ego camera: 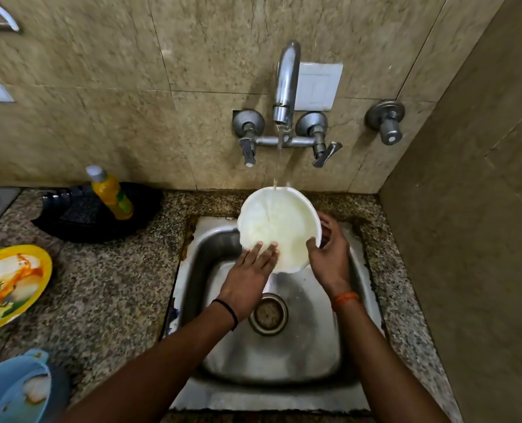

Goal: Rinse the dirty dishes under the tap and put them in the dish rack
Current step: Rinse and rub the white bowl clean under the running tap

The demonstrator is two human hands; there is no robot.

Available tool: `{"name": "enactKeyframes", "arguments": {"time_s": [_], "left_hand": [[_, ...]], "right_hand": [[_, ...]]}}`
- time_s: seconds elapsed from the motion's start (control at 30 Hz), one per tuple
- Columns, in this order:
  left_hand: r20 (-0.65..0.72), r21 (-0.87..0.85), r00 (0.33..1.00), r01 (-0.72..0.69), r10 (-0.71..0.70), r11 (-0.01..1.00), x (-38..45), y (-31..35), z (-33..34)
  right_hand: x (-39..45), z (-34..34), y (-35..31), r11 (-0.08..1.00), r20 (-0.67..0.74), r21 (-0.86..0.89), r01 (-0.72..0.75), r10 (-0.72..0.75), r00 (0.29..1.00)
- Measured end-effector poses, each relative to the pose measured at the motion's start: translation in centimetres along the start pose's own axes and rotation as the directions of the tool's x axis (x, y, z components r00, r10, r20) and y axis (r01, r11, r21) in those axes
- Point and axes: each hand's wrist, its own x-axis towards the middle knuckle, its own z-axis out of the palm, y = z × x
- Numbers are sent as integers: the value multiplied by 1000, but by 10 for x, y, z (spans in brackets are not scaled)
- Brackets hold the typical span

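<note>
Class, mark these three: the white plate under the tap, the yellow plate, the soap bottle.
white plate (279, 222), head view, on its wet inner face.
yellow plate (12, 286), head view, on its soiled centre.
soap bottle (113, 195), head view, on its yellow body.

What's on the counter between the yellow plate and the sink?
Nothing; in the head view, bare speckled counter runs from the yellow plate to the sink.

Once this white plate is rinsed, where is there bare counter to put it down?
The granite is bare between the yellow plate, the black tray and the sink. A narrow strip runs between sink and right wall. The left edge is crowded with the yellow plate and blue bowl. Both hands, left and right, are on the white plate.
</note>
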Motion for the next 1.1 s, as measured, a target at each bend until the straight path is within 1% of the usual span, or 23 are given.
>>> {"name": "enactKeyframes", "arguments": {"time_s": [0.1,0.13,0.2,0.27,0.37,0.47,0.53,0.6,0.73,0.8,0.87,0.9,0.93,0.97,1.0,1.03,1.1], "left_hand": [[-108,54,994,13,-7,998,-2,0,5],[-117,74,993,9,0,997,-3,0,6],[-124,98,992,-9,21,995,-4,0,7],[-150,116,988,-7,24,993,-6,-1,3],[-163,113,986,1,18,994,-7,-6,-4],[-160,123,986,-17,37,992,0,-13,-16],[-150,107,988,-22,38,994,8,-15,-24],[-133,66,989,-58,66,996,12,-14,-34],[-142,7,981,-136,135,991,12,-12,-41],[-134,-69,986,-111,101,991,10,-11,-44],[-103,-186,994,7,-26,983,9,-13,-45],[-103,-253,990,65,-94,965,10,-14,-46],[-105,-331,982,112,-155,937,13,-16,-46],[-114,-414,971,146,-210,898,16,-17,-48],[-104,-515,957,181,-271,838,20,-20,-50],[-86,-636,940,203,-329,745,23,-21,-53],[-16,-865,918,186,-396,466,27,-24,-58]], "right_hand": [[1,-2,-2,992,21,0,127,-127,992],[2,-2,-3,989,24,-4,148,-148,989],[4,-3,-4,986,21,8,167,-167,986],[8,-3,-6,989,-7,46,143,-143,990],[15,-3,-2,994,-66,95,51,-45,997],[25,-3,4,981,-73,147,-129,141,987],[29,-2,12,954,-50,171,-245,257,965],[29,0,17,924,1,186,-335,340,940],[29,2,11,889,69,181,-421,416,907],[34,2,7,872,115,181,-456,441,890],[37,8,2,847,192,186,-498,465,864],[36,12,-3,854,225,174,-490,450,864],[35,17,-6,887,251,143,-439,396,883],[33,22,-8,928,276,110,-356,316,908],[29,26,-12,961,302,76,-266,232,925],[25,29,-16,978,322,59,-201,172,931],[21,31,-24,985,327,77,-155,122,937]]}}
